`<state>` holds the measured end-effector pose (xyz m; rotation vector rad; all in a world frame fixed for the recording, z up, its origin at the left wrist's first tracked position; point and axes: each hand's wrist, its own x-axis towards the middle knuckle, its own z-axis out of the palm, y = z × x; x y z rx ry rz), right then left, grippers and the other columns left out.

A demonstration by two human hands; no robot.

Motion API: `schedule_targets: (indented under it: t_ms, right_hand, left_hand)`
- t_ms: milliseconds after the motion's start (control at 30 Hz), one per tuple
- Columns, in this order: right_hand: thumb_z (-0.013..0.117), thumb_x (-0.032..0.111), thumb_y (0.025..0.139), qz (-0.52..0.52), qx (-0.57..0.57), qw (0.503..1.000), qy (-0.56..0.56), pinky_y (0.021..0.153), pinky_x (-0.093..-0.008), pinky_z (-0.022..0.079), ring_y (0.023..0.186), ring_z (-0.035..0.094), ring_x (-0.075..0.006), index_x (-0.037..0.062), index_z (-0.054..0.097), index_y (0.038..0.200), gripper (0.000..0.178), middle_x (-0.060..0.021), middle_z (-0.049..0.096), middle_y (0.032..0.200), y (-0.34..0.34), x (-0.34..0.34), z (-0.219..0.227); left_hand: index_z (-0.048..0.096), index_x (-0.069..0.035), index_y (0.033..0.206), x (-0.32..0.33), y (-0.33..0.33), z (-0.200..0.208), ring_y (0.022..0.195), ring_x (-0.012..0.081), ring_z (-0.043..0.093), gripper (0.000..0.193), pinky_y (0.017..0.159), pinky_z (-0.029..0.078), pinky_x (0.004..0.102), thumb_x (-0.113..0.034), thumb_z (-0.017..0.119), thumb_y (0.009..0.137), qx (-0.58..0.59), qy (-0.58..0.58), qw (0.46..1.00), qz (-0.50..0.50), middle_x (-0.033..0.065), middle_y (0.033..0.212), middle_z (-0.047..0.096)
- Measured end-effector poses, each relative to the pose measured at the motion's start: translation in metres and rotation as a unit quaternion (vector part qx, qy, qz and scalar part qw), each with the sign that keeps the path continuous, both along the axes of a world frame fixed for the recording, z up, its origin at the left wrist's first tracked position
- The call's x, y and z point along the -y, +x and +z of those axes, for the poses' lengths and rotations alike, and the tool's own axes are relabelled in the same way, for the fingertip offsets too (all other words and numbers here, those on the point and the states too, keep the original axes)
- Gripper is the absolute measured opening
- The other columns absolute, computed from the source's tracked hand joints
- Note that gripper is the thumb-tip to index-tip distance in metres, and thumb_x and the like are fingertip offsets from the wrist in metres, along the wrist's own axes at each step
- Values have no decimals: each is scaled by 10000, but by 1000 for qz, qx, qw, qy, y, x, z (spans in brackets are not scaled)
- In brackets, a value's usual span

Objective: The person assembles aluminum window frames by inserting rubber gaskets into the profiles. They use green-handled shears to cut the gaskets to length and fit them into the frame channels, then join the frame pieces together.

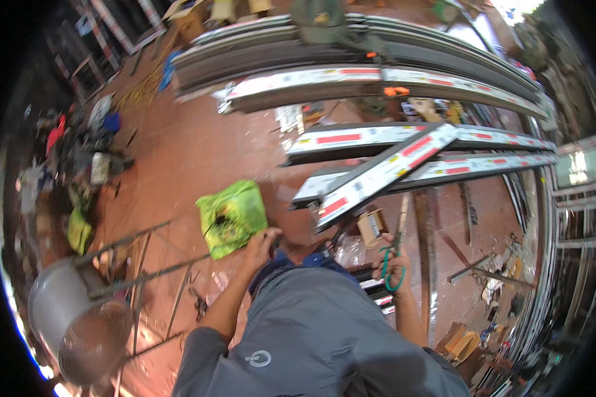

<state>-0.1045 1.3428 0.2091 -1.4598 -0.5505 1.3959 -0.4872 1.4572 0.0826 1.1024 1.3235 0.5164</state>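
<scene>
My right hand (394,260) is closed on a tool with a green loop handle (389,272); its thin shaft (402,215) points up and away from me. Just beyond it, a long metal profile wrapped in white film with red patches (384,173) lies slanted across two similar profiles (444,137), its near end close to my chest. My left hand (261,243) reaches to the near right edge of a crumpled green plastic bag (232,217) on the red floor. Its fingers are curled, and whether they grip anything is not visible.
More long profiles (351,79) lie across the floor farther away. A round metal drum (69,324) and a thin metal stand (146,264) are at my lower left. A small cardboard box (372,226) sits by the slanted profile. Clutter (86,152) lies at the left, scraps (490,284) at the right.
</scene>
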Motion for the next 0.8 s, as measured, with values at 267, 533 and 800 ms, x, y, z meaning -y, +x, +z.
schedule_targets:
  t_ms: [267,533,800]
  right_hand:
    - [829,160,916,124,-19,982,144,668,-273,579,763,695,-166,73,498,1336,542,-222,732,1161,-115,-67,57]
    - [795,203,943,343,-41,924,165,905,-329,529,1066,617,-145,62,521,1334,498,-87,636,1287,-281,-156,49]
    - [659,69,970,268,-452,841,130,526,-407,613,727,669,-257,192,551,1245,320,-163,618,889,-289,-196,120]
  left_hand:
    - [624,-69,971,-48,-111,124,551,127,465,383,489,376,276,-405,500,1108,292,85,898,319,29,696,543]
    - [589,-103,1041,-41,-45,240,570,199,504,362,552,441,381,-464,603,1066,596,65,764,238,66,779,536]
    - [686,-74,1162,-54,-141,151,1033,279,638,742,933,457,483,-717,766,800,142,448,883,22,125,1089,678]
